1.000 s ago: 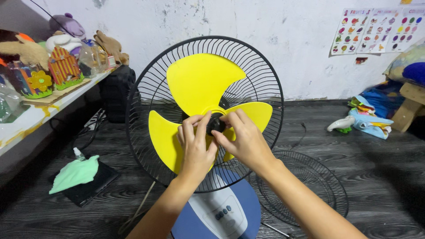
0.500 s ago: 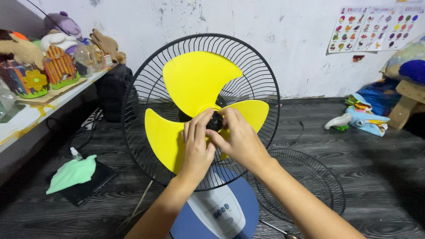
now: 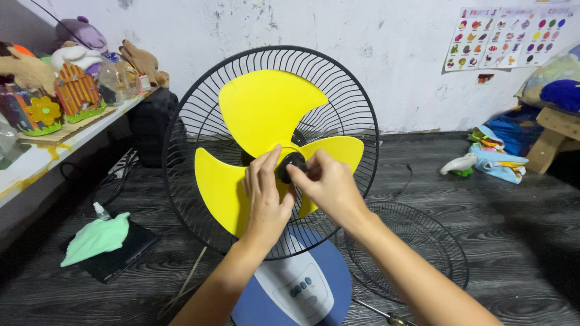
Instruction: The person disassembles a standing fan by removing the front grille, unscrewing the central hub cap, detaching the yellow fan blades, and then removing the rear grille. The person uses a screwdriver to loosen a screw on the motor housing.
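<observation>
- Yellow plastic fan blade (image 3: 266,115) is sitting inside the black wire rear guard (image 3: 181,130), and this guard is standing above the blue fan base (image 3: 329,274).
- The black round cap (image 3: 291,167) is sitting at the centre of the blade, on the hub.
- The right hand (image 3: 326,184) is pinching the cap with thumb and fingertips.
- The left hand (image 3: 266,193) is pressing flat on the blade just left of the cap, fingers stretched and closing on nothing.
- The loose front guard (image 3: 417,247) is lying on the dark floor, right of the base.
- A green cloth (image 3: 96,236) is lying left of the base.
</observation>
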